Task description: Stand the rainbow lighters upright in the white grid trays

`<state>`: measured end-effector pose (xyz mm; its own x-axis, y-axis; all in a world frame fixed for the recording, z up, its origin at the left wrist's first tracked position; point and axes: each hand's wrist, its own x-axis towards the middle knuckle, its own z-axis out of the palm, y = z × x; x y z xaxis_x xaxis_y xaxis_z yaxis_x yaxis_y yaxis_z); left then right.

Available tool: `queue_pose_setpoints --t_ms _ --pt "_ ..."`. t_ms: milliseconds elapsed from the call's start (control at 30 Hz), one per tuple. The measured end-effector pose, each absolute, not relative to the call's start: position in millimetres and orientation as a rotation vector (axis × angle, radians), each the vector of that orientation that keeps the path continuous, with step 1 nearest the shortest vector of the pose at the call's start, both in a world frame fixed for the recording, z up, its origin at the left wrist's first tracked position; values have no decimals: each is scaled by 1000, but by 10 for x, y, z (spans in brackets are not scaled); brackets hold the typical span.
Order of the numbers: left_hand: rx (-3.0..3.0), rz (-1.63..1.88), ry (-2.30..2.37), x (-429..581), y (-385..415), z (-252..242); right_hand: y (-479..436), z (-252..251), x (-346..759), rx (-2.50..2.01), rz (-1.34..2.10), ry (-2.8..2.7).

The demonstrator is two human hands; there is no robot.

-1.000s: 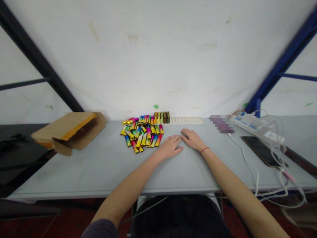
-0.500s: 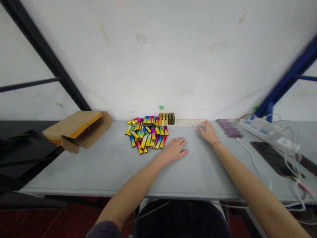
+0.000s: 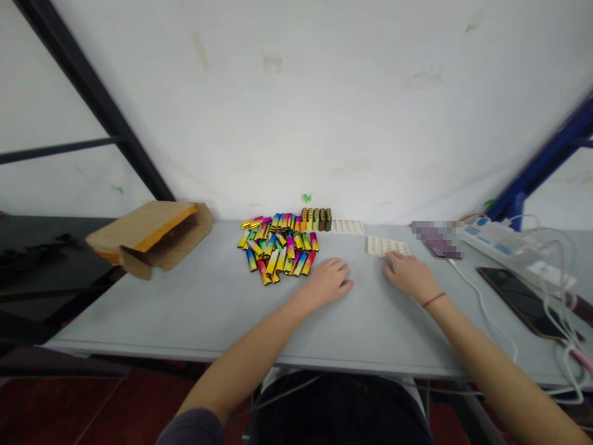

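My right hand (image 3: pixel 410 276) has its fingertips on the near edge of a small white tray with rows of round holes (image 3: pixel 377 246), its thumb beside that edge. My left hand (image 3: pixel 330 281) rests on the table, palm down and fingers spread, holding nothing. Just left of it lies a heap of shiny rainbow-and-gold tubes (image 3: pixel 278 256). Behind the heap, upright tubes with dark, gold-ringed tops (image 3: pixel 316 219) stand in close rows. A second white holed tray (image 3: pixel 348 227) lies beside them along the wall.
An open cardboard box (image 3: pixel 148 232) lies on the table's left side. To the right are a purple, partly blurred flat object (image 3: pixel 435 240), a white power strip (image 3: pixel 504 244), a dark phone (image 3: pixel 523 300) and tangled white cables (image 3: pixel 482 303). A wall (image 3: pixel 296 111) borders the back.
My right hand has drawn one white holed tray away from the row by the wall, toward me and to the right. My left hand has stayed nearly in place.
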<state>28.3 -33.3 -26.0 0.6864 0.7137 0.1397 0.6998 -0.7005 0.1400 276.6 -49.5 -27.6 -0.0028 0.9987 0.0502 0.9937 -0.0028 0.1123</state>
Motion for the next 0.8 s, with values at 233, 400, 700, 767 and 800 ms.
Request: queue_pose_setpoints --t_ms 233,400,700,767,800 --pt "2515 454 2033 -84 -238 148 -645 -230 2724 2249 223 2328" --pt "2464 187 2053 -92 -252 117 -264 -317 2780 2325 -162 2198" --pt "2504 183 1814 -34 -288 23 -63 -586 2839 2142 -222 2622" --pt "2498 148 1778 -27 -276 2 -88 -628 2956 2169 -226 2675" --pt "2485 149 1752 -18 -269 -7 -98 -641 3018 2189 -233 2676"
